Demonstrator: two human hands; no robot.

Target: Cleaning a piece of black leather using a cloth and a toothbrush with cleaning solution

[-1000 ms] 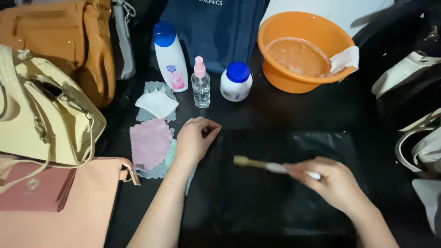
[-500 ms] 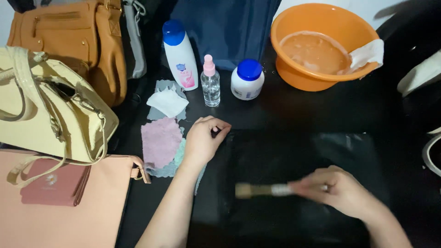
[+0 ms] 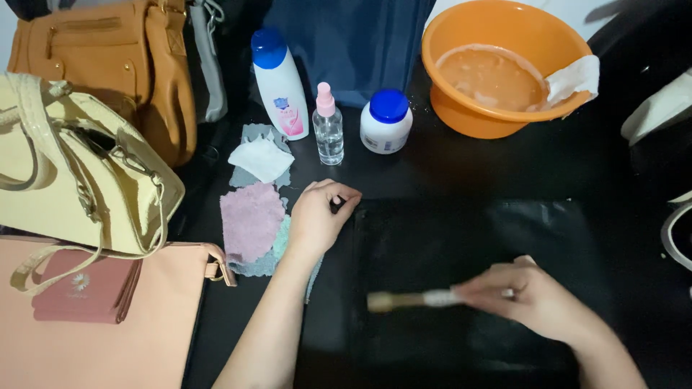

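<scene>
Since the earlier frame, right hand [image 3: 537,302] has carried the brush [image 3: 411,300] lower across the black bag [image 3: 468,238].
I judge brushing midway; right hand grips brush, left hand [image 3: 321,216] curled, pinning the bag's corner.

The light was soft and even, and it seemed to come from above. The bright things showed up well: the orange bowl [image 3: 504,72], the yellow bag [image 3: 79,173] and the white bottle [image 3: 281,83] all looked clear and sharp. The middle was very dark. The black bag [image 3: 461,245] on the black table [image 3: 432,169] was hard to tell apart, and only a faint shine showed its top edge. The right hand [image 3: 533,299] and the brush [image 3: 411,300] were blurry and smeared from moving. The left hand [image 3: 317,216] looked sharp. Shadows were weak. The far right corner was dim, and things there were hard to make out.
</scene>
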